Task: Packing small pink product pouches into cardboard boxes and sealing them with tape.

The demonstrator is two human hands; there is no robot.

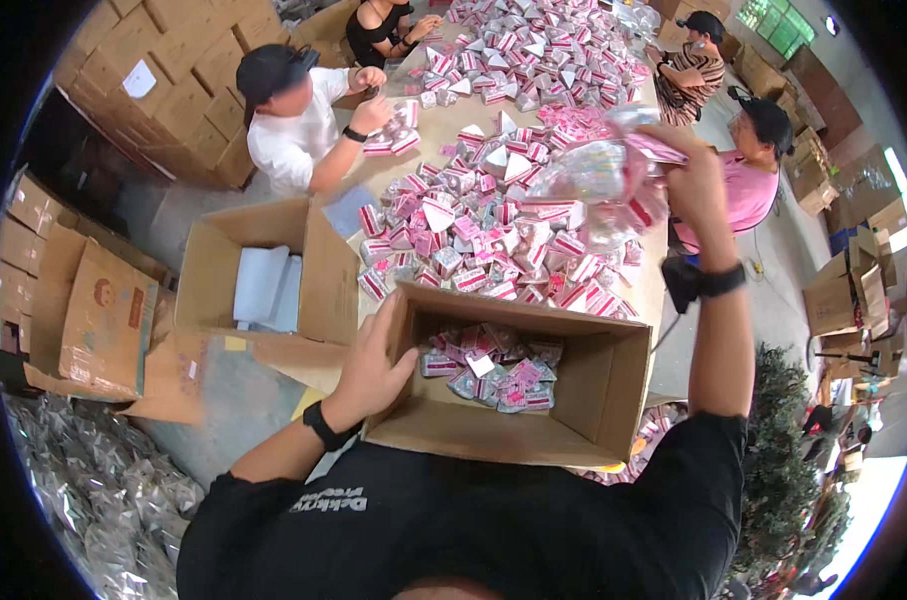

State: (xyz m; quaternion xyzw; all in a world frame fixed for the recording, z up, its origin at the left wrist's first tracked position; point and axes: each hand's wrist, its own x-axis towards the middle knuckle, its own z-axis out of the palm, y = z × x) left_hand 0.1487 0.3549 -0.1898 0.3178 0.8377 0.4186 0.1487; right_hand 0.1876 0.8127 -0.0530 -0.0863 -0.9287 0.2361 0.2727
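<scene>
A cardboard box (499, 432) stands open in front of me, with several clear packets with pink labels (514, 380) lying on its bottom. My left hand (374, 365) grips the box's left wall, thumb inside and fingers outside. Raised beyond the box's right end, my right hand (689, 175) holds clear plastic packets with pink labels (614, 185) above the pile. They look blurred, and I cannot tell how many there are. Beneath and behind them a large heap of similar packets (454, 225) covers much of the table (379, 180).
Left of my box stands another open carton (329, 270) with pale sheets inside. Two people sit at the table's left side, a white-shirted person (299, 135) nearer; two more are at the right. Silvery plastic bags (94, 490) lie at lower left. Stacked cartons (164, 75) rise behind.
</scene>
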